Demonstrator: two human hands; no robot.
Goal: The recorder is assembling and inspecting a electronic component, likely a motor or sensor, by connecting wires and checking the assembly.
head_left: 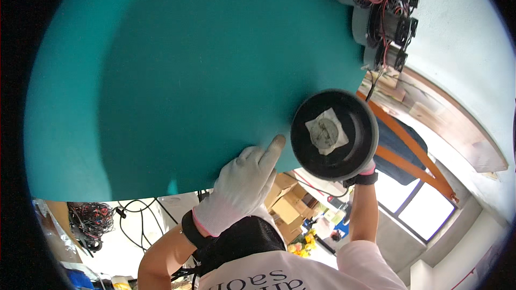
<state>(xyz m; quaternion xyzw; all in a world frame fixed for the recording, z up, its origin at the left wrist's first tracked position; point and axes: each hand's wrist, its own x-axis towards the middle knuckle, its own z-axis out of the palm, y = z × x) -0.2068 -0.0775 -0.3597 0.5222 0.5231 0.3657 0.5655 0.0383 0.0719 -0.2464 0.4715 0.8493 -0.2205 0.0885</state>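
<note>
My left hand (239, 185), in a white glove with a dirty fingertip, rests over the near edge of the green tabletop (204, 75). Its index finger is stretched towards a round black shell, and I see nothing held in it. My right hand (368, 168) grips the shell (358, 142) at its lower right rim; the shell hides most of that hand. Tilted up, the shell shows its hollow inside. A whitish, roughly square patch (325, 131) with a grey disc in its middle lies at the bottom of the shell.
Several motor units (384, 24) with red and black wires on grey round bases line the table's far right edge. Tangled wires (92, 220) lie beyond the near left edge. Cardboard boxes (287, 204), an orange frame (411, 164) and a window (424, 209) are further off.
</note>
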